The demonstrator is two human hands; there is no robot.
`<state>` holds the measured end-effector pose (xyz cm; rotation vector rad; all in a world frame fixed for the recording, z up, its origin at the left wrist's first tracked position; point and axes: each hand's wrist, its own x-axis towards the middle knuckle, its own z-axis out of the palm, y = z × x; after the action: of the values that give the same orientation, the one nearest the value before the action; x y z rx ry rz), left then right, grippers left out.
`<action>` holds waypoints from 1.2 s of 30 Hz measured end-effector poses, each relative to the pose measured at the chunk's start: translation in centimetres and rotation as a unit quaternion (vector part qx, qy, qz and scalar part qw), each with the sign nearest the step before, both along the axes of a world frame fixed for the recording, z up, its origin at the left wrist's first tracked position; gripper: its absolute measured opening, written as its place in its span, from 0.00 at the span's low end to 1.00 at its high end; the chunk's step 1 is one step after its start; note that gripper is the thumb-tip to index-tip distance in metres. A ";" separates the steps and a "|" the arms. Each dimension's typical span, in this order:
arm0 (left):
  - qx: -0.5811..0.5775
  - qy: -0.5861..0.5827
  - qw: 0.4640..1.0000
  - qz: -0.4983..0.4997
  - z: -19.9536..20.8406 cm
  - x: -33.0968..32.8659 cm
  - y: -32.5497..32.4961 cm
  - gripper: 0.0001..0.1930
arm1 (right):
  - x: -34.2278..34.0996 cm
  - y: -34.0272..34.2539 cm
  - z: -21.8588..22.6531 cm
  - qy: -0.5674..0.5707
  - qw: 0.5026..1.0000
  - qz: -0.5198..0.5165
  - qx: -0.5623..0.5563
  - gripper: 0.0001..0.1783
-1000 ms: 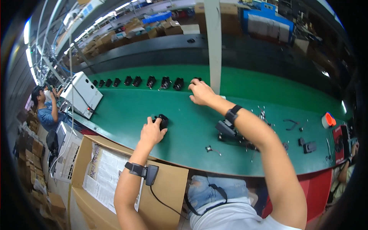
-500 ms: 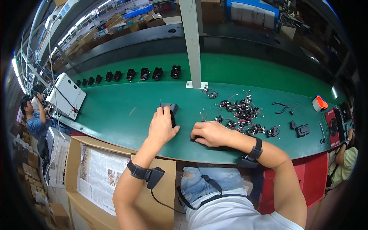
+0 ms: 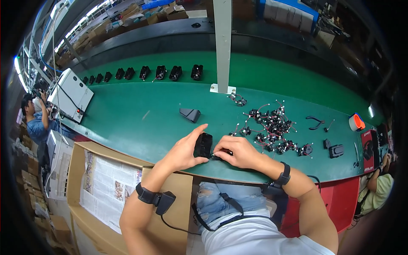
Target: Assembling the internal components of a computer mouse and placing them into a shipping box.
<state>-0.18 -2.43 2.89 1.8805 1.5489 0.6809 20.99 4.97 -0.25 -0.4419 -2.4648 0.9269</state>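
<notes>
Left fingers [image 3: 198,131] grip black housing [image 3: 205,144], right fingers [image 3: 220,147] pinch small dark part [image 3: 228,152]: looks mid-build. Beyond-left of fingers, housing row [image 3: 145,72] looks loaded; right, wired-part pile [image 3: 275,124] remains.

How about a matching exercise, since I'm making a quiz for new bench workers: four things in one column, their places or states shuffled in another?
Column 1
1. left hand
2. newspaper
3. pliers
4. white machine

Column 2
A. to the right of the pile of wired parts
B. on the left part of the green bench
C. holding a black case
D. lying in the open cardboard box

Right pairs: 1-C, 2-D, 3-A, 4-B
</notes>
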 end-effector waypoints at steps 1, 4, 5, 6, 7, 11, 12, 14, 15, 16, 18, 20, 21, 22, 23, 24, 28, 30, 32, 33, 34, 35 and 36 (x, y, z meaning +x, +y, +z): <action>-0.001 -0.003 1.000 0.001 0.3 0.3 0.0 0.42 | 0.0 -0.3 0.5 0.052 0.998 -0.032 -0.016 0.05; -0.015 -0.054 0.998 0.000 0.5 0.9 -0.1 0.41 | 0.1 -0.7 1.5 0.121 0.990 -0.075 -0.020 0.05; 0.029 -0.054 0.998 -0.003 0.3 1.2 -0.3 0.41 | 0.1 -0.9 1.8 0.139 0.986 -0.086 -0.007 0.06; 0.075 -0.054 0.996 -0.006 0.3 1.7 -0.3 0.42 | 0.3 -1.2 2.2 0.129 0.988 -0.090 0.016 0.06; 0.073 -0.056 0.996 -0.008 0.3 1.8 -0.3 0.42 | 0.3 -1.3 2.1 0.128 0.987 -0.092 0.015 0.06; 0.083 -0.072 0.994 -0.012 0.1 2.1 -0.1 0.42 | 0.3 -1.4 2.0 0.162 0.983 -0.070 0.053 0.06; 0.073 -0.087 0.993 -0.008 0.1 2.0 -0.2 0.42 | 0.2 -1.4 2.0 0.168 0.982 -0.067 0.054 0.06; 0.061 -0.100 0.993 -0.005 0.2 1.8 -0.3 0.43 | 0.1 -1.7 1.9 0.175 0.981 -0.066 0.054 0.06; 0.069 -0.099 0.993 -0.002 0.3 2.0 -0.3 0.43 | 0.1 -1.8 2.0 0.175 0.981 -0.071 0.046 0.06; 0.077 -0.097 0.992 0.001 0.3 2.1 -0.4 0.43 | 0.1 -1.9 2.0 0.174 0.981 -0.075 0.037 0.06; 0.077 -0.119 0.990 -0.006 0.3 2.3 -0.4 0.42 | 0.0 -2.3 1.6 0.181 0.979 -0.087 0.016 0.06; 0.078 -0.141 0.987 -0.015 0.3 2.6 -0.4 0.42 | 0.1 -2.4 1.6 0.188 0.977 -0.100 -0.004 0.06; 0.091 -0.131 0.987 -0.011 0.4 2.6 -0.5 0.41 | 0.1 -2.5 1.6 0.186 0.977 -0.107 0.005 0.07; 0.105 -0.120 0.987 -0.008 0.5 2.5 -0.6 0.41 | 0.0 -2.6 1.6 0.183 0.976 -0.115 0.015 0.07; 0.104 -0.120 0.987 -0.008 0.6 2.4 -0.7 0.41 | -0.1 -2.7 1.7 0.184 0.976 -0.115 0.014 0.07; 0.111 -0.089 0.990 -0.004 0.9 2.4 -0.8 0.41 | -0.1 -2.6 1.8 0.177 0.978 -0.114 0.000 0.07; 0.122 -0.011 0.992 -0.011 1.5 2.8 -1.0 0.41 | 0.3 -2.6 1.9 0.145 0.982 -0.119 0.037 0.07; 0.114 -0.014 0.993 -0.019 1.5 2.9 -0.9 0.41 | 0.5 -2.6 2.2 0.125 0.984 -0.116 0.057 0.07; 0.105 -0.016 0.994 -0.030 1.3 2.9 -0.9 0.41 | 0.3 -2.8 2.1 0.105 0.985 -0.116 0.076 0.07; 0.140 -0.002 0.989 -0.038 1.2 3.1 -0.8 0.41 | 0.3 -2.8 1.9 0.102 0.986 -0.113 0.061 0.07; 0.174 0.013 0.984 -0.045 1.1 3.2 -0.8 0.41 | 0.2 -2.8 1.8 0.100 0.988 -0.110 0.047 0.07; 0.174 0.013 0.984 -0.044 1.1 3.0 -0.8 0.41 | 0.0 -2.7 1.7 0.100 0.988 -0.109 0.047 0.07; 0.176 0.012 0.984 -0.037 1.1 2.8 -0.7 0.42 | 0.0 -2.5 1.6 0.131 0.985 -0.111 0.009 0.07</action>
<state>2.63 -3.10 4.02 2.1971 1.4361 0.9519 20.96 2.44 1.37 -0.5402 -2.1356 0.8130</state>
